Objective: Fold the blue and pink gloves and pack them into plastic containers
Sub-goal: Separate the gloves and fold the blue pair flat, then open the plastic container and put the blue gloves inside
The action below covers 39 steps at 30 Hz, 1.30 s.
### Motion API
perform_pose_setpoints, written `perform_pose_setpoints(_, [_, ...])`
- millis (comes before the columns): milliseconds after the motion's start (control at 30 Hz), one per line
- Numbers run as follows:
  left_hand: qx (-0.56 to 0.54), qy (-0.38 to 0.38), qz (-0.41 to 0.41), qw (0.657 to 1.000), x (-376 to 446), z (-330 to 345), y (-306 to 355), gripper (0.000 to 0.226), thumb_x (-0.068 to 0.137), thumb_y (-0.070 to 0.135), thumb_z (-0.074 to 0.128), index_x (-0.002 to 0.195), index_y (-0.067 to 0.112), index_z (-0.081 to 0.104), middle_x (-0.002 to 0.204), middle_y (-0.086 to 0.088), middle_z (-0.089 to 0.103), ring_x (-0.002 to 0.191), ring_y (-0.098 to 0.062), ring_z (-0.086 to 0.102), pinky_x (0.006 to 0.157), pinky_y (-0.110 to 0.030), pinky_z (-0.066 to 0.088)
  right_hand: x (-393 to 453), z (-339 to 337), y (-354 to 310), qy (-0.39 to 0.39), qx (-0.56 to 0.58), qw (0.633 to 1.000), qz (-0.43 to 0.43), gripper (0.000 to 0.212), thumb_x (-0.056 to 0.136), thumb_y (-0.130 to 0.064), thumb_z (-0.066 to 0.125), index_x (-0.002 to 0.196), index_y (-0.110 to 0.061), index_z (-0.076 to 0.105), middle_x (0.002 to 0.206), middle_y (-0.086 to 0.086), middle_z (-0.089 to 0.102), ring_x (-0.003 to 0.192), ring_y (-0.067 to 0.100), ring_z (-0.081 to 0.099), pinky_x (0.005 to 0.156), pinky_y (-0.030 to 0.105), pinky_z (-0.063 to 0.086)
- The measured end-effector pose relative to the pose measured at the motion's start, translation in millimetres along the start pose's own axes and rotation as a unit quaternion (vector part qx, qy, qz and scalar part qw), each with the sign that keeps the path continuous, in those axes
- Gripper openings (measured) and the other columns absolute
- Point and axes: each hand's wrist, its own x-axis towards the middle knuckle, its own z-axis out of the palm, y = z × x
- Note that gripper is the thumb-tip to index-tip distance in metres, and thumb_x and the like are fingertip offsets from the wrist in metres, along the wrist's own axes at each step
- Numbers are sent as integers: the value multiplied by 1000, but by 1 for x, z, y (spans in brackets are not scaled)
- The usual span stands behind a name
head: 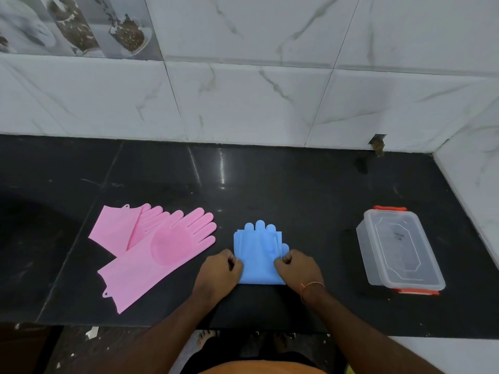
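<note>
The blue gloves (259, 252) lie folded over in a compact stack at the middle of the black counter, fingertips pointing away from me. My left hand (218, 271) pinches the stack's left edge and my right hand (297, 268) pinches its right edge. Two pink gloves (159, 244) lie flat and overlapping to the left, fingers pointing to the right and away. A clear plastic container (399, 247) with its lid on and orange clips stands at the right.
The black counter (270, 184) ends at a white marble-tile wall behind and on the right. Its front edge runs just below my wrists. A small hole (377, 143) sits in the wall near the back right corner.
</note>
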Motion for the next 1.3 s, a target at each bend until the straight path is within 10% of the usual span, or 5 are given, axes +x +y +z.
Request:
perform_pose_setpoints(400, [26, 68, 123, 990, 14, -26, 10, 32, 93, 56, 69, 77, 31, 57, 66, 11, 63, 66, -13, 61, 57, -22, 44, -39, 3, 26, 82, 136, 986, -43, 21, 91, -53, 68, 92, -37, 55, 72, -9, 68, 79, -6, 65, 61, 19, 45])
perform_pose_setpoints(867, [68, 1, 416, 907, 62, 36, 203, 40, 108, 39, 58, 144, 22, 62, 139, 2, 63, 123, -20, 59, 99, -43, 57, -83, -79, 72, 334, 278, 901, -11, 20, 96, -48, 67, 107, -37, 54, 79, -6, 65, 80, 5, 65, 67, 27, 54])
perform_pose_setpoints(1100, [62, -120, 361, 923, 88, 108, 311, 66, 108, 35, 60, 168, 22, 35, 172, -5, 41, 160, -26, 36, 131, -50, 33, -94, -115, 144, 410, 299, 857, 91, 18, 101, -40, 66, 108, -31, 52, 81, -8, 66, 74, 10, 65, 74, 39, 59])
perform_pose_setpoints(1300, [53, -186, 242, 951, 111, 139, 336, 64, 113, 41, 46, 171, 21, 28, 168, -8, 49, 150, -26, 51, 114, -32, 38, -87, -125, 175, 379, 327, 855, 133, 27, 100, -45, 68, 113, -29, 50, 92, -13, 69, 83, 6, 68, 77, 34, 59])
